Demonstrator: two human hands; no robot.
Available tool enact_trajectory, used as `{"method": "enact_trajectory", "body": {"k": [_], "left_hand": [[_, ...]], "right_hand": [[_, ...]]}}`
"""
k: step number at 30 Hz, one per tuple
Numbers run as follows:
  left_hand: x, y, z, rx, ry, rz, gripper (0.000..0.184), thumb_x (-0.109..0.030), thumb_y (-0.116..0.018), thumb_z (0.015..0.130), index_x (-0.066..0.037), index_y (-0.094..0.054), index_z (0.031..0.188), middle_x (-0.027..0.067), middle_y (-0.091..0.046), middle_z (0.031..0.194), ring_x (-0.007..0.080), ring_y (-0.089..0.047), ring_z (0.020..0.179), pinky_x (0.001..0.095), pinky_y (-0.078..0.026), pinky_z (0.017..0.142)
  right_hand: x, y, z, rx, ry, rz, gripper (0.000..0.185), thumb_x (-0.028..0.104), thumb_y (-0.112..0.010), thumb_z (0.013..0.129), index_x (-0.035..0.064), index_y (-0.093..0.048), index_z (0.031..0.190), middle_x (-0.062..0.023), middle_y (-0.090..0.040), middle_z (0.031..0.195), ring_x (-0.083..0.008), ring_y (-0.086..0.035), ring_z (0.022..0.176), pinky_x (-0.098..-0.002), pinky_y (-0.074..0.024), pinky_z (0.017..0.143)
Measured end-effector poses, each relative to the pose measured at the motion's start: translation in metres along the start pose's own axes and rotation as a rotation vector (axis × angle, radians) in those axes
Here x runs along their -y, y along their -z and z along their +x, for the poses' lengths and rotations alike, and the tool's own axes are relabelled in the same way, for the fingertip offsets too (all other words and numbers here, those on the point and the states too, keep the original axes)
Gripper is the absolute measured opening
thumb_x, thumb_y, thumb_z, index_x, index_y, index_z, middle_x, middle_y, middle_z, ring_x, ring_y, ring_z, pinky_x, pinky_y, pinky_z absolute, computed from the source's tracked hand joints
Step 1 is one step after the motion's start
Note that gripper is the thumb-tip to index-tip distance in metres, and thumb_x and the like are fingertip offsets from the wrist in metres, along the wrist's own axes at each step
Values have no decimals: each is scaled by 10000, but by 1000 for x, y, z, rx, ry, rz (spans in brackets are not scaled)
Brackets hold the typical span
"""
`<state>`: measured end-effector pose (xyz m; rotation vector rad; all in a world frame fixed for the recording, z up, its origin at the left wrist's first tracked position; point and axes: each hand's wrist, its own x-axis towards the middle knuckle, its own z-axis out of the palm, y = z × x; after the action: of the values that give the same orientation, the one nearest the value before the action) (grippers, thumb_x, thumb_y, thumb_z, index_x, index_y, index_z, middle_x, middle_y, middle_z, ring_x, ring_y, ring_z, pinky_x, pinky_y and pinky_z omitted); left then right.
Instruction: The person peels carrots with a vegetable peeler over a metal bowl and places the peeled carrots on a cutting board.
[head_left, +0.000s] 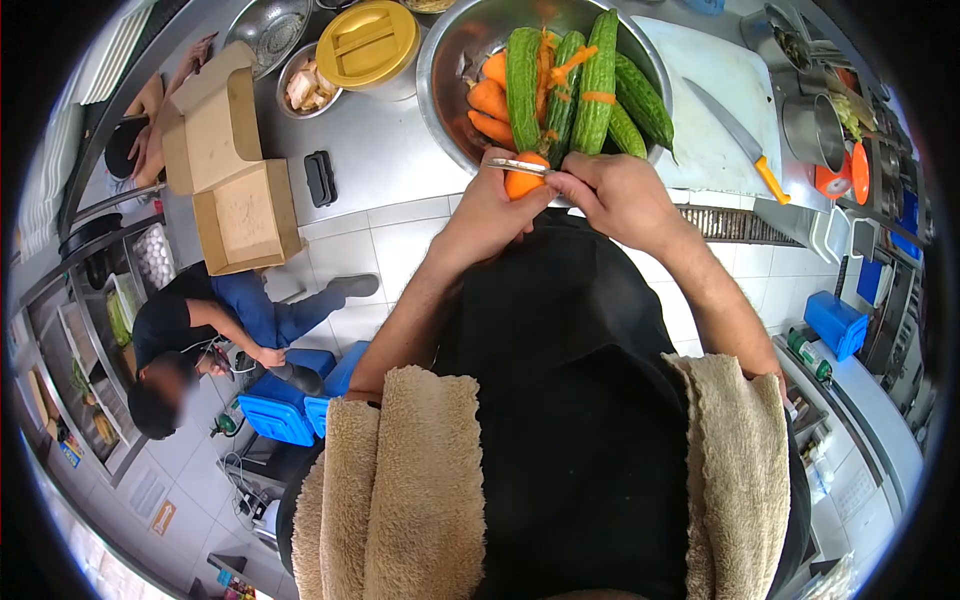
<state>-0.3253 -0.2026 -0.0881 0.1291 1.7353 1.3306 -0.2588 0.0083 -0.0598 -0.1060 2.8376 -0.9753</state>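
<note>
Just in front of the metal bowl [436, 105], my left hand [490, 212] is closed around an orange carrot [524, 178]. My right hand [622, 192] grips one end of a metal peeler [517, 167], whose bar lies across the carrot. Behind both hands, the bowl holds several green cucumbers [599, 85] and orange carrots [489, 100] on its left side. Orange peel strips [571, 66] lie over the cucumbers.
A white cutting board [710, 130] with a knife [735, 125] is at the right. Leftward are a yellow-lidded tub [368, 45], a small bowl of pieces [310, 88], a black object [320, 178] and an open cardboard box [245, 215]. A person [190, 320] sits at the left.
</note>
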Motion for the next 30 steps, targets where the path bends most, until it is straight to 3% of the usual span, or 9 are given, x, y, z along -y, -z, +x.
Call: {"method": "enact_trajectory", "body": {"k": [2, 6, 9, 12, 17, 21, 27, 30], "left_hand": [[2, 0, -1, -9, 22, -10, 550, -277, -812, 983, -7, -472, 1321, 58, -645, 939, 99, -618, 649, 271, -510, 546], [-3, -1, -5, -25, 50, 43, 539, -291, -807, 989, -5, -508, 1336, 41, -657, 928, 94, -619, 655, 263, -505, 555], [-3, 3, -2, 43, 55, 42, 525, -313, -796, 996, -5, -543, 1337, 36, -651, 888, 91, -620, 653, 262, -502, 552], [-4, 3, 0, 68, 23, 77, 521, -331, -801, 979, 12, -563, 1291, 46, -666, 885, 106, -630, 611, 284, -519, 533], [8, 1, 0, -14, -37, -21, 527, -314, -771, 997, 7, -528, 1338, 59, -654, 914, 115, -643, 647, 288, -528, 547], [5, 1, 0, -13, -64, -43, 549, -274, -753, 1003, 19, -468, 1370, 89, -654, 968, 127, -660, 680, 291, -547, 553], [3, 5, -4, -42, -32, 26, 623, -233, -788, 967, 22, -403, 1385, 124, -654, 1009, 136, -665, 666, 298, -557, 538], [-5, 4, -8, -48, -23, 60, 546, -218, -776, 1000, -17, -422, 1364, 74, -645, 942, 114, -651, 677, 289, -541, 557]], "right_hand": [[-7, -6, -1, -58, 28, -11, 381, 395, -627, 1074, 52, -694, 922, -198, -700, 787, -452, -682, 780, -530, -528, 675], [-5, 14, 3, 36, -114, -64, 368, 382, -628, 1076, 52, -695, 930, -199, -703, 799, -451, -681, 787, -528, -529, 680], [3, 6, -2, -33, 45, 8, 372, 387, -627, 1076, 53, -695, 927, -203, -704, 803, -450, -683, 791, -528, -530, 679], [-2, -2, -2, -19, 7, -24, 378, 392, -625, 1077, 55, -695, 921, -204, -702, 797, -451, -684, 789, -530, -534, 684], [-3, 13, 3, 19, -118, -47, 400, 401, -626, 1079, 50, -694, 899, -205, -695, 781, -453, -680, 781, -530, -532, 686], [8, 1, -1, -36, 41, 10, 398, 402, -636, 1072, 46, -689, 903, -202, -698, 791, -450, -680, 779, -528, -532, 686], [-10, 6, 5, -20, -77, -36, 399, 398, -635, 1074, 47, -686, 892, -202, -700, 791, -454, -676, 777, -524, -530, 677], [2, 7, 1, -24, -34, 45, 402, 397, -627, 1081, 45, -679, 892, -201, -698, 788, -451, -677, 783, -525, -528, 682]]}}
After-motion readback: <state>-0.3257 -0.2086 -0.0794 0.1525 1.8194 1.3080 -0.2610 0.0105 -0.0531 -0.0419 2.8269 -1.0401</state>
